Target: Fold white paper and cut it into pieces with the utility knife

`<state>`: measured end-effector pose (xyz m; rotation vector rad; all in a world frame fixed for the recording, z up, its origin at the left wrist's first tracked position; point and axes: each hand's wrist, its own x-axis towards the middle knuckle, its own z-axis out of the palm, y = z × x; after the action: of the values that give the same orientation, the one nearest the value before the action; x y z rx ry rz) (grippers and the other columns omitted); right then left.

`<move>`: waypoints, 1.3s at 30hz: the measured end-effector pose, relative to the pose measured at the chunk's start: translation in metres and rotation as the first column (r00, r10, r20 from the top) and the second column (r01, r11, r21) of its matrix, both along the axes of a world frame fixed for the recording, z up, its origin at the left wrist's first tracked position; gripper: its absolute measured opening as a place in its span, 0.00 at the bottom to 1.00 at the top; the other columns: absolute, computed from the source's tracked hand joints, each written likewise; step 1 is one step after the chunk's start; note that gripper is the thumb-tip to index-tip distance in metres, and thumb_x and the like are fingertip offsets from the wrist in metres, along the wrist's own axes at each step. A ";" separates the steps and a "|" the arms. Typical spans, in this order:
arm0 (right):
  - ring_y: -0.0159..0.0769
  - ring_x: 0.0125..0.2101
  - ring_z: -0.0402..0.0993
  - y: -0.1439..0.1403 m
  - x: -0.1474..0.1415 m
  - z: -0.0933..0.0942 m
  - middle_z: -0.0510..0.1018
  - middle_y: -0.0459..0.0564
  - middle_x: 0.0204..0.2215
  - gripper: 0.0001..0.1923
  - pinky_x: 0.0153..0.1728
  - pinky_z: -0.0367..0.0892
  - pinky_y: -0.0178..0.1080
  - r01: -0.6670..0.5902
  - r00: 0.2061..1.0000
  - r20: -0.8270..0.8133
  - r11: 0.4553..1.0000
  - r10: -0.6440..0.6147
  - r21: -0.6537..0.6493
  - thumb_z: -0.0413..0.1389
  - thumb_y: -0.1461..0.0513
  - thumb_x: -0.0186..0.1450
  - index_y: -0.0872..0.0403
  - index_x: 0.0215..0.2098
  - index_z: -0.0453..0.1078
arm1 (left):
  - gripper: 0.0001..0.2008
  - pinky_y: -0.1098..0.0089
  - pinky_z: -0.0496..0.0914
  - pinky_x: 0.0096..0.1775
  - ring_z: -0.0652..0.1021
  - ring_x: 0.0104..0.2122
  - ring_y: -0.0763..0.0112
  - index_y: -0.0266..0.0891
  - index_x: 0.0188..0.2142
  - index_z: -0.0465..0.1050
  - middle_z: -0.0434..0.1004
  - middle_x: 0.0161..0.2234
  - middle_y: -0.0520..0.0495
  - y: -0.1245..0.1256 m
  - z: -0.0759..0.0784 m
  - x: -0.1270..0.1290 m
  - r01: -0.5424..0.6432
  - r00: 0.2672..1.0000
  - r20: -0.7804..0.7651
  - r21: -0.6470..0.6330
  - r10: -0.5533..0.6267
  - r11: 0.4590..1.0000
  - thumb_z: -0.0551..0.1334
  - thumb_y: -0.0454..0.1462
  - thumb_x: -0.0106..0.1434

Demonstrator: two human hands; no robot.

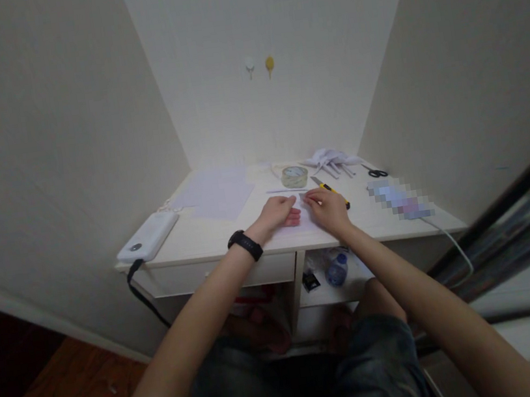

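Observation:
A white sheet of paper [301, 225] lies near the front edge of the desk, between and partly under my hands. My left hand [281, 212], with a black watch on its wrist, is closed at the paper's left side, thumb on top and fingers curled. My right hand [327, 208] pinches a small upper part of the paper between thumb and fingertips. Just beyond my right hand is a yellow and black utility knife [325, 186], partly hidden by it. A thin rolled paper stick [286, 190] lies beyond the hands.
A tape roll [294, 177], folded paper pieces [331, 157] and black scissors [376, 172] are at the back. Loose sheets [222, 191] and a white power strip-like box [149, 236] occupy the left. A blurred-out device [400, 198] with a cable sits right. A bottle [337, 271] stands below.

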<state>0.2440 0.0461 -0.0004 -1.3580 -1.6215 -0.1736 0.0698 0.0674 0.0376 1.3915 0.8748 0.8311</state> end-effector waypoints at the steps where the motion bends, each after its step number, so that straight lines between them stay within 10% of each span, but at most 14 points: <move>1: 0.45 0.41 0.79 -0.002 -0.002 0.001 0.84 0.53 0.39 0.11 0.48 0.71 0.48 -0.020 0.999 0.035 1.000 0.020 -0.002 0.54 0.61 0.65 0.51 0.33 0.80 | 0.13 0.62 0.76 0.35 0.79 0.26 0.65 0.34 0.33 0.72 0.79 0.29 0.38 0.005 0.002 0.003 0.006 0.998 0.065 -0.119 0.002 0.993 0.62 0.43 0.67; 18: 0.45 0.47 0.78 -0.015 0.004 0.002 0.84 0.51 0.41 0.08 0.53 0.69 0.49 -0.130 0.991 0.026 0.991 0.129 0.014 0.57 0.62 0.62 0.50 0.28 0.78 | 0.10 0.66 0.75 0.41 0.79 0.27 0.74 0.29 0.35 0.75 0.79 0.27 0.45 0.013 -0.013 0.013 -0.072 0.956 0.269 -0.171 0.117 0.983 0.65 0.19 0.56; 39: 0.43 0.31 0.78 -0.016 0.001 0.006 0.83 0.54 0.33 0.12 0.38 0.68 0.43 0.136 0.980 -0.144 0.990 -0.140 -0.037 0.51 0.55 0.69 0.52 0.36 0.73 | 0.10 0.73 0.66 0.30 0.72 0.22 0.78 0.30 0.34 0.75 0.75 0.22 0.49 0.010 -0.018 0.013 -0.071 0.979 0.193 -0.005 0.070 0.998 0.65 0.20 0.53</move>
<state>0.2455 0.0300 0.0059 -1.4699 -1.4133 -0.1315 0.0824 0.0777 0.0198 1.2639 0.7763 1.0037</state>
